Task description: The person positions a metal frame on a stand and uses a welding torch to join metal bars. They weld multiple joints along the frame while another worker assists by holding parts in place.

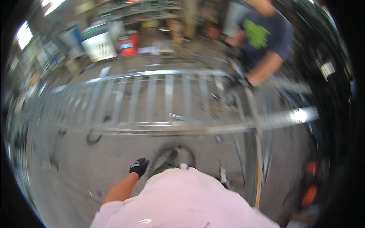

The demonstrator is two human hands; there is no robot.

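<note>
My left hand [139,167], in a black glove with pale print on its back, hangs beside my body above the concrete floor [114,156]. No object shows in it, and it touches nothing. To the right of my shirt, a slim silvery tool [222,172] is partly visible, with a dark patch at its lower end. Whether that patch is my gloved right hand cannot be made out. Before me stretches a long metal frame [162,124] with several flat crossbars [169,97], apart from my left hand. A long metal bar [291,117] reaches out at its right end.
Across the frame a person [262,37] in a dark shirt leans over its right corner, gloved hands near it. A narrow beam [259,171] runs along my right side. Behind stand a white machine [99,47], a red machine [128,45] and loaded shelves [142,12]. Much is motion-blurred.
</note>
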